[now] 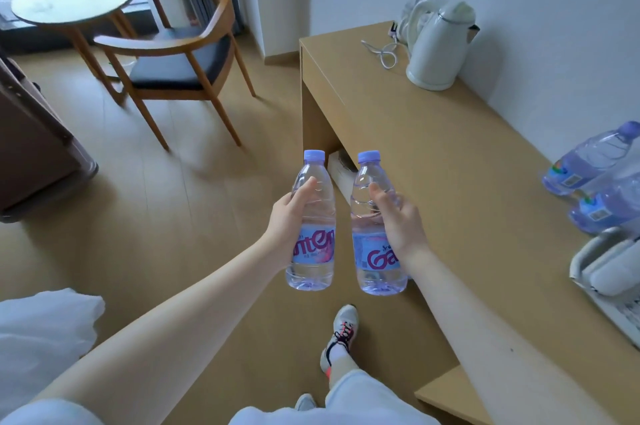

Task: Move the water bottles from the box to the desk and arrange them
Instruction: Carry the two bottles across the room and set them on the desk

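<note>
Clear plastic water bottles with lilac caps, one in each of my hands, are held upright just off the table's long front edge. Well to the left of the table stands a wooden armchair (pixel 173 57) with a dark seat.

My left grip (pixel 289 217) is wrapped round the middle of the left bottle (pixel 313 237), with the thumb lying up its front above a label with pink lettering. Just beside it, not touching, my right grip (pixel 398 220) is clamped on the right bottle (pixel 372 251), fingers curled round the ribbed part above the label. Below both bottles, my shoe (pixel 341 338) rests on the floor beside the table.

The table (pixel 433 154) is light wood and runs along a white wall. At its far end sits a white kettle (pixel 440 47), with a white cord (pixel 382 52) looped just left of it. At the table's right side, near the wall, a far bottle (pixel 588 161) and a near bottle (pixel 609 206) of the same kind stand close together. Nearer me on the table is a white object (pixel 609 269), cut off and unclear.
</note>
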The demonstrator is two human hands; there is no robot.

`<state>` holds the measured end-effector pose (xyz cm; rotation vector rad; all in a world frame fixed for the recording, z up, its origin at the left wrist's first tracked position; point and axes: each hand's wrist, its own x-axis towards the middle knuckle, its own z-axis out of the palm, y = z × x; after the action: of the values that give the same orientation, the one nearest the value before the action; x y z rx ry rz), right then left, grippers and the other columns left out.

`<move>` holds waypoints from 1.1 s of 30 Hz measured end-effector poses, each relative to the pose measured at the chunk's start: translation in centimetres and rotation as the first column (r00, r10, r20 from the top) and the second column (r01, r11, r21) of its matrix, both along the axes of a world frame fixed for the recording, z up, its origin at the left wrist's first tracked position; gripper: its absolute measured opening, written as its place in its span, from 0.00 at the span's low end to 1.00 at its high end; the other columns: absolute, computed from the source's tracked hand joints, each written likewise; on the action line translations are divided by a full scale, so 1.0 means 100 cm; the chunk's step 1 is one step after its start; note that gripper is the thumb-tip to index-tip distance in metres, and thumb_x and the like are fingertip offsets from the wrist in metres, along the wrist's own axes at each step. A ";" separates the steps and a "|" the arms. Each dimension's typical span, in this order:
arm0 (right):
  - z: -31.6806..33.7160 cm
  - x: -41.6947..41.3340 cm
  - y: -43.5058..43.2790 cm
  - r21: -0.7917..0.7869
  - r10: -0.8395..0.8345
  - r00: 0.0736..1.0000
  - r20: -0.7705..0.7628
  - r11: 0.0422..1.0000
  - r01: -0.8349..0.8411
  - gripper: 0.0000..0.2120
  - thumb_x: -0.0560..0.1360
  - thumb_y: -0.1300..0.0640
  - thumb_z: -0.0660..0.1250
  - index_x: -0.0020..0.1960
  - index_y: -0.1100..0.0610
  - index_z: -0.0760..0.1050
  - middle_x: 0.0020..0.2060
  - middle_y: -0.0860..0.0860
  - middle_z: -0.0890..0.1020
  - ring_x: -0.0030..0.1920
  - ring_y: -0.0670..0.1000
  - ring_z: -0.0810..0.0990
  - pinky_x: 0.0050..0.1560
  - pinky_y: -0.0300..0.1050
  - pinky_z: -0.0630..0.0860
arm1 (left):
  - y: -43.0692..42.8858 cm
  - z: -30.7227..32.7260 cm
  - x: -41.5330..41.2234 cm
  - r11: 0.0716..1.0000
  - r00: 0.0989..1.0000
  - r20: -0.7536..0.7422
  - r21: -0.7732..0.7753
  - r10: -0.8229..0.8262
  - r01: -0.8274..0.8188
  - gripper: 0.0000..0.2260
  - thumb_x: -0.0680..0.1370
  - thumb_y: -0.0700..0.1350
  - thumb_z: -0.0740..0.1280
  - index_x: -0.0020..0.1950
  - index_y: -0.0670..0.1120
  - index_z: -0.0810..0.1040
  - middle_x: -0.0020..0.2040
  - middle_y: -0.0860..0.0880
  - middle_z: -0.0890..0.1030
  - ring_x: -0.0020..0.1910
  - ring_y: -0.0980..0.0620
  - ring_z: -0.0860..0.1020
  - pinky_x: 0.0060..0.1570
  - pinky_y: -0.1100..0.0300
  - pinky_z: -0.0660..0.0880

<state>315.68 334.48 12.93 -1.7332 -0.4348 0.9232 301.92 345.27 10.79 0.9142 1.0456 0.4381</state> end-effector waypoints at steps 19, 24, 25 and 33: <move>0.020 0.225 0.108 0.103 -0.276 0.961 -0.025 0.955 0.277 0.35 0.64 0.31 0.63 0.54 0.59 0.77 0.45 0.56 0.85 0.50 0.58 0.83 0.59 0.59 0.76 | 0.150 0.053 0.272 0.925 0.951 -0.117 0.226 -0.287 0.307 0.19 0.73 0.61 0.69 0.50 0.45 0.79 0.44 0.43 0.85 0.40 0.44 0.84 0.46 0.49 0.80; 0.018 0.266 0.082 0.107 -0.520 0.854 0.022 0.850 0.515 0.24 0.72 0.36 0.65 0.53 0.56 0.78 0.45 0.51 0.85 0.49 0.52 0.83 0.59 0.56 0.76 | 0.137 0.050 0.350 0.822 0.854 -0.099 0.236 -0.511 0.519 0.20 0.75 0.59 0.68 0.52 0.42 0.79 0.46 0.40 0.84 0.39 0.44 0.82 0.45 0.50 0.80; 0.017 0.272 0.076 0.107 -0.566 0.824 0.028 0.821 0.560 0.24 0.73 0.36 0.65 0.53 0.56 0.79 0.45 0.51 0.85 0.49 0.52 0.83 0.59 0.56 0.76 | 0.133 0.048 0.363 0.792 0.822 -0.088 0.231 -0.562 0.566 0.21 0.75 0.59 0.68 0.54 0.41 0.78 0.48 0.38 0.84 0.40 0.43 0.82 0.47 0.48 0.79; 0.021 0.293 0.050 0.065 -0.817 0.569 0.095 0.576 0.815 0.17 0.74 0.41 0.68 0.48 0.56 0.80 0.41 0.50 0.86 0.43 0.49 0.84 0.50 0.47 0.77 | 0.110 0.041 0.444 0.498 0.515 -0.030 0.216 -0.856 0.840 0.19 0.75 0.59 0.68 0.56 0.47 0.76 0.44 0.47 0.84 0.36 0.52 0.84 0.35 0.58 0.77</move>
<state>345.03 339.49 15.01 -1.6992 0.3186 0.1221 346.31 356.28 14.92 1.4665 0.3486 -0.2820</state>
